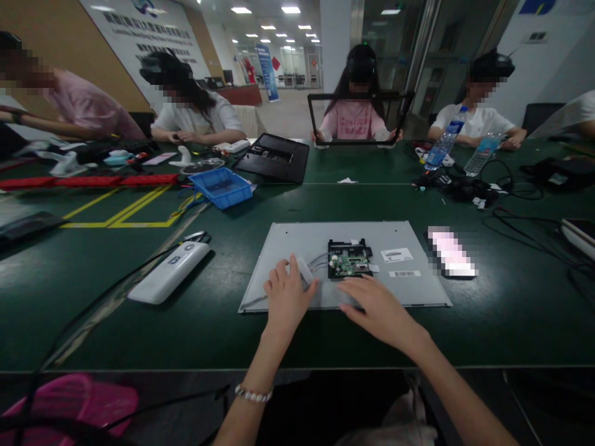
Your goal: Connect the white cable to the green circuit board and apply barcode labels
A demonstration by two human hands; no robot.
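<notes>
A silver-grey flat display panel (372,232) lies on the green table in front of me. Near its middle sits a green circuit board (349,260) in a black frame, with thin grey wires running to the left. My left hand (286,297) rests over the panel's left part with fingers spread, beside a small whitish piece (304,271) near the wire ends; whether it touches that piece is unclear. My right hand (379,306) hovers at the panel's front edge, just below the board, fingers extended and holding nothing visible.
A white power bank (170,272) with a cable lies left of the panel, a phone (450,253) right of it. Behind are a blue tray (220,188) and black cover (274,158). Across the table, a person holds a black frame (360,143). Bottles (446,137) stand at right.
</notes>
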